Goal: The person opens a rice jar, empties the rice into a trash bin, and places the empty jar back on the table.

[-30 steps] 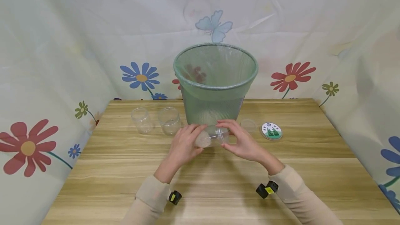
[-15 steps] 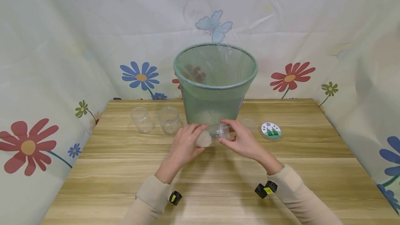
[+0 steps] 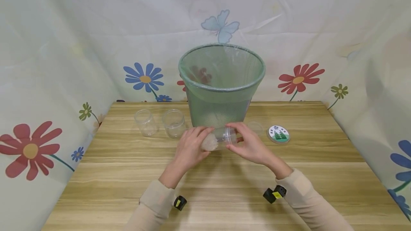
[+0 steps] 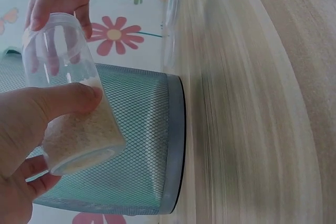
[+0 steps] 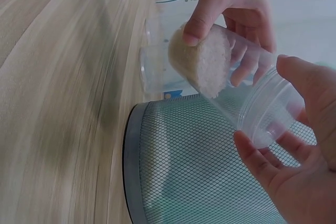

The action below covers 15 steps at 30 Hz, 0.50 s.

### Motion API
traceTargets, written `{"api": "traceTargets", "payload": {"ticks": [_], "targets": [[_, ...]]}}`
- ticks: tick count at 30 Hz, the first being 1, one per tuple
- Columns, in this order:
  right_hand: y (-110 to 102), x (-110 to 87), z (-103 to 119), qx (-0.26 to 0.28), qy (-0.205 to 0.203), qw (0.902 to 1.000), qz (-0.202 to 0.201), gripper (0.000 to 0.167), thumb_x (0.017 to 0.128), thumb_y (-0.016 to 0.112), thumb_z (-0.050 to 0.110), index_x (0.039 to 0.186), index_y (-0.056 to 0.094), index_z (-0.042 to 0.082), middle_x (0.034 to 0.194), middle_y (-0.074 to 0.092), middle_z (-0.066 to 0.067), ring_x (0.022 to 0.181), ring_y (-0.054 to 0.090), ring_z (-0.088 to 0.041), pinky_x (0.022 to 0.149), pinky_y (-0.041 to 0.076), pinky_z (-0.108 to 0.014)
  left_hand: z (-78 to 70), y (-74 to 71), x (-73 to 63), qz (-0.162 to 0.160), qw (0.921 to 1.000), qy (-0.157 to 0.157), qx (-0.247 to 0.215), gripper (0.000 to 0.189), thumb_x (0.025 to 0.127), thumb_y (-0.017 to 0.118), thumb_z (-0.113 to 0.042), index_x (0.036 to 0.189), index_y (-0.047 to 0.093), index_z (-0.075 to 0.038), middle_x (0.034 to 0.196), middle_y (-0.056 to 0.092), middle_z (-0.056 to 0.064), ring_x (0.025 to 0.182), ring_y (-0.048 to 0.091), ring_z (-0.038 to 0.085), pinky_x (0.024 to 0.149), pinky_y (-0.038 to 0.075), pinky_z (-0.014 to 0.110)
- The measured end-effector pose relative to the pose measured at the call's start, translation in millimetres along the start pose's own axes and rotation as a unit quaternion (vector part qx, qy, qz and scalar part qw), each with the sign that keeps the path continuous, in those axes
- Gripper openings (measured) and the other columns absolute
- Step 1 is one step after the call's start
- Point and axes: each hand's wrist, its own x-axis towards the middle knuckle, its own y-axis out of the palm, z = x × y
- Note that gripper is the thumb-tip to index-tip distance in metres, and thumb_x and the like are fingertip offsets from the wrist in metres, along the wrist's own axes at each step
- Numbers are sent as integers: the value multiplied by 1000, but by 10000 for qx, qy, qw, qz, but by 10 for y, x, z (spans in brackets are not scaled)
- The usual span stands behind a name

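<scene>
My left hand (image 3: 192,147) holds a clear jar (image 4: 63,56) tilted nearly on its side. Its bottom end contains pale grains that look like rice (image 5: 212,64). The left thumb lies along the jar's wall, the fingers behind it. At the other end, the fingers and thumb of my right hand (image 3: 250,145) grip a clear, ridged lid (image 5: 262,103) on the jar's mouth. Transparency makes the seam between lid and jar hard to see. Both hands are above the wooden table (image 3: 205,195), in front of the green mesh bin.
A green mesh bin (image 3: 221,106) with a clear liner stands behind the hands. Two clear jars (image 3: 146,124) are at its left. A clear disc (image 3: 255,127) and a round piece with a green-and-white label (image 3: 278,134) lie to its right. Flowered cloth (image 3: 144,27) surrounds the table.
My right hand's fingers have shifted their hold around the lid, drawing slightly right from one second ago. The left hand and jar stay nearly still.
</scene>
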Motion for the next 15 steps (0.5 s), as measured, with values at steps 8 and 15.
{"api": "traceTargets", "payload": {"ticks": [8,15], "targets": [[-3,-15,-19,-32,-541,9985,90,61,74,74,5,128,45,6,125,46,-11,103,54,-24,75,55,-35,25,-9,-12,230,9994,-43,-243,81,57,87,-25,128,51,-19,118,57,3,105,54,22,88,45,38],[-15,-23,-51,-410,-1293,9906,162,62,68,76,-2,123,50,7,130,47,-12,113,50,-25,85,50,-38,65,-40,-20,717,9959,-117,-534,81,59,86,-25,130,49,-19,119,57,3,108,53,24,93,42,41]]}}
